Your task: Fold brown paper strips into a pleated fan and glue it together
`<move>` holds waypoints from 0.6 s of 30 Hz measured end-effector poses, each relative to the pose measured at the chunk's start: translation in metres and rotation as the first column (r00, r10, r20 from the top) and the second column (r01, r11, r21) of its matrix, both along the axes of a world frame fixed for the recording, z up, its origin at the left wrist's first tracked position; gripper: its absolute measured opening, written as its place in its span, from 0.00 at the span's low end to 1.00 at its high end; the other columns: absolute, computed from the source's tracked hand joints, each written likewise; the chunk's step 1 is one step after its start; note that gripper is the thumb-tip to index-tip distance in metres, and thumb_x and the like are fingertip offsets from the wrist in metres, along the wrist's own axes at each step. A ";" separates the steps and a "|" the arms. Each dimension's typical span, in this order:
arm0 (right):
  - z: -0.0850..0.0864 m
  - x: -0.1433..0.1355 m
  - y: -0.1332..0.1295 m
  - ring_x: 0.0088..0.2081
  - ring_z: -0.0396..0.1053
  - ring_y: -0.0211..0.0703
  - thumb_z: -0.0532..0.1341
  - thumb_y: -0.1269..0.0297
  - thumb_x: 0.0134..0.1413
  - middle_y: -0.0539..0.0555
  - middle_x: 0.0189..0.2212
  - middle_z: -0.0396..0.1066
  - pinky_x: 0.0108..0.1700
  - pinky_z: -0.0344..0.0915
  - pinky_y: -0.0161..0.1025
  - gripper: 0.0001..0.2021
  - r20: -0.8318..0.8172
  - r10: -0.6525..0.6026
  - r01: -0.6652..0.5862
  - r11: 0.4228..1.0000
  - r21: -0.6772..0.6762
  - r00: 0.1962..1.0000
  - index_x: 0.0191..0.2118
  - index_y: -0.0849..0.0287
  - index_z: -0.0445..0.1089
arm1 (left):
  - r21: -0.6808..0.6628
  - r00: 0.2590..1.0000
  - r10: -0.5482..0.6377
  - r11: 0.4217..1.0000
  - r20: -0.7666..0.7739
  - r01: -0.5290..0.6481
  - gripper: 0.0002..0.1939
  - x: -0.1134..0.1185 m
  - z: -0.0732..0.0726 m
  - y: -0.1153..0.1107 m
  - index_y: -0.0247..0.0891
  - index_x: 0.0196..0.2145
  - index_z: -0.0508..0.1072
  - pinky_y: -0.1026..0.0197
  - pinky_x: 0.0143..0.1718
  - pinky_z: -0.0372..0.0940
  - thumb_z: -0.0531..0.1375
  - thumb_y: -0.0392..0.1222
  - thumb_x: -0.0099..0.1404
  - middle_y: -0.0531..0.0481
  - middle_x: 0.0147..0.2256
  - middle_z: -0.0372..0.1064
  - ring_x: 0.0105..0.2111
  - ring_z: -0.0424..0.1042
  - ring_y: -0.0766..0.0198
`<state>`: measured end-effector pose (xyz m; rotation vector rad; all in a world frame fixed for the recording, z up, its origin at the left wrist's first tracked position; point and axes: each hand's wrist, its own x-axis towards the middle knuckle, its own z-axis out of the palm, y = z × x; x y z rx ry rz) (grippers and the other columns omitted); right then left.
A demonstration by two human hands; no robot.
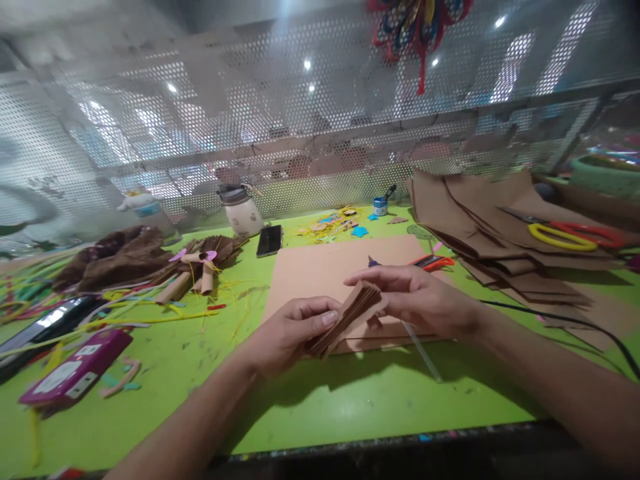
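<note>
Above the green table, a stack of pleated brown paper [349, 319] is held between my two hands, tilted up to the right. My left hand [305, 327] pinches its lower left part, thumb on top. My right hand [420, 297] curls round its upper right end, fingers bent against the folds. Beneath lies a tan cardboard sheet [305, 273]. A hot glue gun [433, 262], orange and black, is partly hidden behind my right hand. A clear glue stick [423, 353] lies below that hand.
Brown paper sheets [480, 227] with yellow-and-red scissors [565, 233] on them lie at the right. A black cable [560, 312] crosses there. A phone [270, 241], a jug [240, 210], paper-roll figures [200, 267] and a purple box [77, 370] stand left. A blue paint jar [380, 206] is at the back.
</note>
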<state>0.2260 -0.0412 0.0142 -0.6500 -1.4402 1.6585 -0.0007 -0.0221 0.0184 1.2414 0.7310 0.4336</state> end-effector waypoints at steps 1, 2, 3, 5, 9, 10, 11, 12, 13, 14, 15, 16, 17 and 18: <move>0.002 0.002 -0.001 0.35 0.68 0.38 0.62 0.64 0.52 0.54 0.37 0.70 0.38 0.66 0.38 0.17 0.000 -0.009 0.009 1.000 0.010 1.000 0.49 0.58 0.69 | 0.000 1.000 -0.003 1.000 0.017 0.003 0.16 0.000 -0.001 0.000 0.34 0.36 0.71 0.68 0.22 0.49 0.63 0.48 0.56 0.54 0.23 0.60 0.20 0.57 0.73; 0.004 0.003 -0.002 0.37 0.69 0.39 0.62 0.64 0.53 0.54 0.38 0.70 0.39 0.67 0.38 0.16 0.006 -0.027 0.027 0.999 0.022 1.000 0.49 0.58 0.69 | 0.002 0.999 -0.007 1.000 0.035 0.007 0.15 0.000 -0.002 -0.001 0.34 0.36 0.71 0.68 0.22 0.49 0.63 0.48 0.56 0.54 0.23 0.61 0.20 0.57 0.73; 0.005 0.004 -0.002 0.38 0.69 0.39 0.61 0.64 0.53 0.54 0.38 0.71 0.40 0.66 0.39 0.16 0.021 -0.041 0.040 0.999 0.037 0.999 0.48 0.58 0.69 | 0.003 0.998 -0.011 1.000 0.054 0.010 0.14 0.000 -0.002 -0.002 0.34 0.36 0.72 0.68 0.22 0.49 0.63 0.47 0.56 0.54 0.22 0.61 0.20 0.57 0.73; 0.005 0.004 -0.002 0.42 0.69 0.40 0.63 0.67 0.50 0.55 0.40 0.71 0.44 0.66 0.39 0.18 0.068 -0.005 0.001 0.998 0.059 0.998 0.49 0.58 0.68 | -0.005 0.996 -0.014 1.000 0.092 0.015 0.13 0.001 -0.003 -0.003 0.34 0.35 0.72 0.68 0.23 0.50 0.63 0.46 0.56 0.53 0.23 0.63 0.21 0.59 0.73; 0.006 0.000 -0.007 0.44 0.69 0.42 0.66 0.69 0.46 0.55 0.42 0.71 0.47 0.65 0.41 0.20 0.144 0.128 -0.140 0.988 0.071 0.981 0.48 0.58 0.68 | -0.060 0.995 -0.029 0.998 0.100 0.035 0.15 0.003 -0.004 -0.005 0.33 0.36 0.73 0.67 0.25 0.55 0.65 0.46 0.54 0.50 0.27 0.68 0.23 0.64 0.71; 0.007 -0.002 -0.008 0.43 0.69 0.41 0.66 0.69 0.45 0.54 0.41 0.71 0.46 0.66 0.40 0.18 0.166 0.123 -0.141 0.985 0.101 0.978 0.46 0.59 0.69 | -0.066 0.995 -0.055 0.996 0.089 0.061 0.15 0.004 -0.005 -0.006 0.33 0.35 0.74 0.67 0.25 0.55 0.65 0.46 0.54 0.49 0.27 0.68 0.23 0.64 0.71; 0.008 -0.003 -0.009 0.40 0.70 0.40 0.67 0.69 0.45 0.53 0.38 0.71 0.44 0.66 0.38 0.16 0.187 0.105 -0.133 0.981 0.142 0.977 0.43 0.60 0.71 | -0.069 0.993 -0.086 0.993 0.079 0.091 0.14 0.004 -0.005 -0.006 0.32 0.34 0.74 0.68 0.24 0.55 0.64 0.46 0.55 0.49 0.26 0.68 0.23 0.64 0.71; 0.008 -0.004 -0.010 0.38 0.70 0.38 0.67 0.69 0.45 0.52 0.35 0.71 0.42 0.66 0.37 0.13 0.201 0.084 -0.122 0.975 0.185 0.976 0.39 0.61 0.72 | -0.070 0.990 -0.117 0.990 0.072 0.123 0.14 0.004 -0.005 -0.006 0.31 0.33 0.74 0.68 0.24 0.55 0.64 0.47 0.55 0.50 0.25 0.68 0.22 0.63 0.71; 0.008 -0.005 -0.011 0.36 0.69 0.37 0.67 0.70 0.45 0.52 0.33 0.70 0.40 0.66 0.36 0.10 0.206 0.062 -0.108 0.969 0.222 0.977 0.36 0.62 0.72 | -0.076 0.987 -0.148 0.985 0.069 0.153 0.14 0.005 -0.006 -0.006 0.31 0.33 0.75 0.68 0.23 0.55 0.64 0.47 0.56 0.50 0.24 0.68 0.22 0.64 0.71; 0.008 -0.006 -0.011 0.34 0.68 0.36 0.67 0.69 0.45 0.51 0.31 0.69 0.38 0.66 0.35 0.08 0.207 0.045 -0.096 0.965 0.246 0.977 0.34 0.62 0.73 | -0.089 0.983 -0.173 0.980 0.067 0.178 0.14 0.005 -0.007 -0.006 0.31 0.33 0.75 0.68 0.24 0.56 0.63 0.47 0.57 0.49 0.23 0.68 0.22 0.64 0.71; 0.008 -0.006 -0.011 0.33 0.68 0.36 0.66 0.69 0.45 0.51 0.30 0.68 0.37 0.66 0.34 0.06 0.212 0.033 -0.087 0.964 0.253 0.977 0.33 0.62 0.72 | -0.107 0.979 -0.195 0.974 0.068 0.201 0.15 0.005 -0.009 -0.006 0.30 0.34 0.74 0.67 0.24 0.58 0.62 0.48 0.57 0.48 0.24 0.69 0.22 0.66 0.69; 0.007 -0.007 -0.010 0.32 0.67 0.36 0.66 0.68 0.46 0.51 0.29 0.68 0.35 0.65 0.34 0.06 0.217 0.025 -0.079 0.966 0.247 0.976 0.32 0.62 0.72 | -0.127 0.974 -0.213 0.967 0.076 0.221 0.16 0.006 -0.010 -0.006 0.30 0.35 0.74 0.65 0.26 0.60 0.62 0.48 0.58 0.47 0.25 0.70 0.23 0.68 0.67; 0.007 -0.007 -0.010 0.31 0.67 0.36 0.65 0.66 0.47 0.51 0.29 0.68 0.35 0.65 0.34 0.06 0.225 0.020 -0.073 0.970 0.231 0.974 0.32 0.63 0.72 | -0.143 0.970 -0.228 0.961 0.090 0.239 0.16 0.007 -0.011 -0.006 0.30 0.37 0.74 0.63 0.27 0.62 0.61 0.48 0.58 0.45 0.27 0.71 0.24 0.69 0.65; 0.006 -0.007 -0.009 0.31 0.66 0.36 0.65 0.65 0.48 0.51 0.28 0.68 0.34 0.65 0.34 0.06 0.240 0.017 -0.069 0.975 0.210 0.971 0.32 0.63 0.71 | -0.149 0.967 -0.231 0.958 0.107 0.245 0.16 0.007 -0.012 -0.006 0.30 0.38 0.73 0.60 0.29 0.64 0.60 0.48 0.59 0.43 0.29 0.72 0.26 0.71 0.63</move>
